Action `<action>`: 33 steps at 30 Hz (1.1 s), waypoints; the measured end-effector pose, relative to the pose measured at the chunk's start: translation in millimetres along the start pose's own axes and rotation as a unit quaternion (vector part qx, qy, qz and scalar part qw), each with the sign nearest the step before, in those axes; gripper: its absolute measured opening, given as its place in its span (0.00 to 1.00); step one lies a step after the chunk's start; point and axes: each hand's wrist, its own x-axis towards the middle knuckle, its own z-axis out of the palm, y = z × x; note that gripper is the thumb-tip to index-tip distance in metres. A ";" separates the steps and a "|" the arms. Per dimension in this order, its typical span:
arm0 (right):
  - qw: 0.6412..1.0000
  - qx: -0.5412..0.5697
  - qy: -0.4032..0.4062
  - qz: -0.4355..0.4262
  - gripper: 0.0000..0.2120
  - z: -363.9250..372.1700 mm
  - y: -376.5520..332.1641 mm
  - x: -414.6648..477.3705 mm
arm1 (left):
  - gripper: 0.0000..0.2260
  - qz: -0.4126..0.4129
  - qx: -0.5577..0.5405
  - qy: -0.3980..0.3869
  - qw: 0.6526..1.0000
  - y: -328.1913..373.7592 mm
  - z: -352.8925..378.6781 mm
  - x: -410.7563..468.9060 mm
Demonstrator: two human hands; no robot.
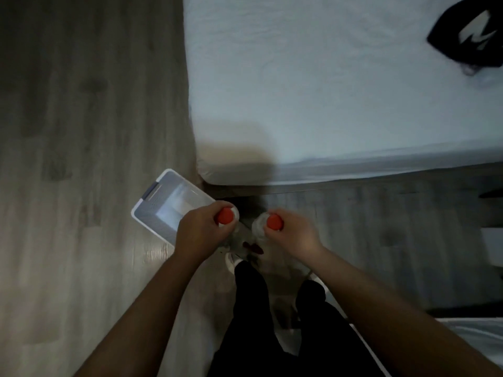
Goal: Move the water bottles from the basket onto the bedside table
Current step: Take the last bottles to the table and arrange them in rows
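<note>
White plastic basket (163, 210), contents too blurred for us; left hand (201, 232) grips one red-capped clear water bottle (224, 215), right hand (294, 235) a second bottle (274, 222).

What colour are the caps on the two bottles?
Both caps are orange-red, clearest in the head view.

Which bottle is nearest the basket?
The bottle gripped by the left hand, beside the basket corner; the other bottle, in the right hand, is farther right.
</note>
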 end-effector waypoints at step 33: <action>0.842 0.255 0.418 0.228 0.09 -267.9 384.4 -336.0 | 0.07 0.274 -0.105 -0.170 0.941 468.2 277.1 -111.2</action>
